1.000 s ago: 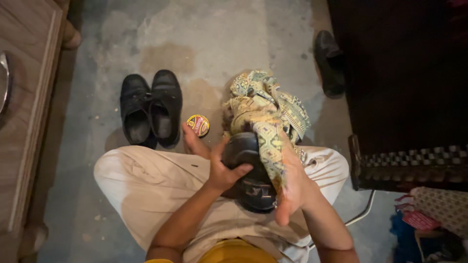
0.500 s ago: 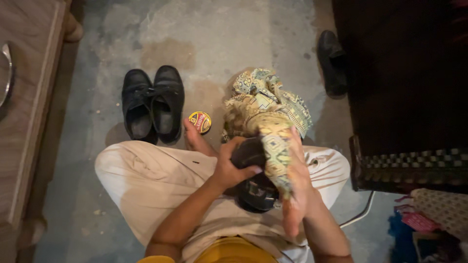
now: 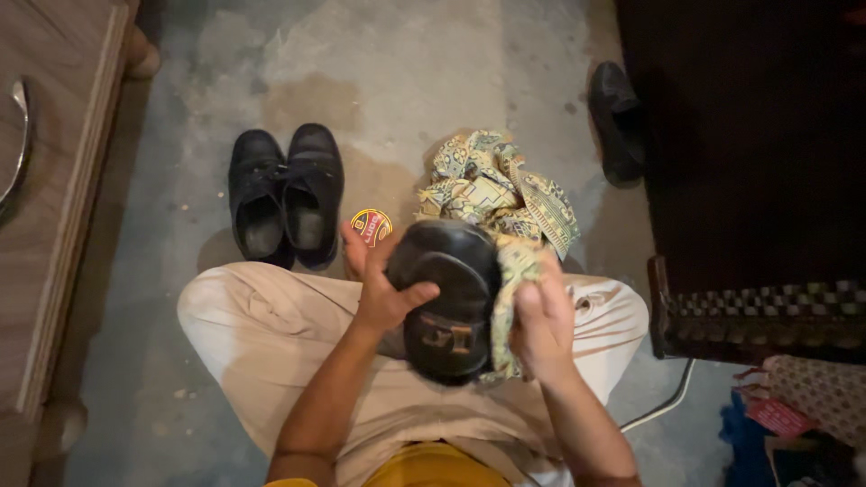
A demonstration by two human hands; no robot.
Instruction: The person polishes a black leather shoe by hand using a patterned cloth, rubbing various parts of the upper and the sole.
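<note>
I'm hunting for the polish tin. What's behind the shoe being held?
Behind the held shoe lies a patterned cloth; the round tin sits beside it, past the left hand. The floor underneath the cloth is hidden.

The left hand [image 3: 383,293] curled its fingers inward, thumb extended right. The right hand [image 3: 539,317] was clenched, both forearms converging from near.

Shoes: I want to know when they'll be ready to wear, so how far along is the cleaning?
In hand: the left hand steadies a black buckled shoe on the lap while the right hand presses a patterned cloth to its side. Its top already shows some shine. A pair of black shoes and a closed polish tin sit on the floor; whether that pair is done cannot be told.
</note>
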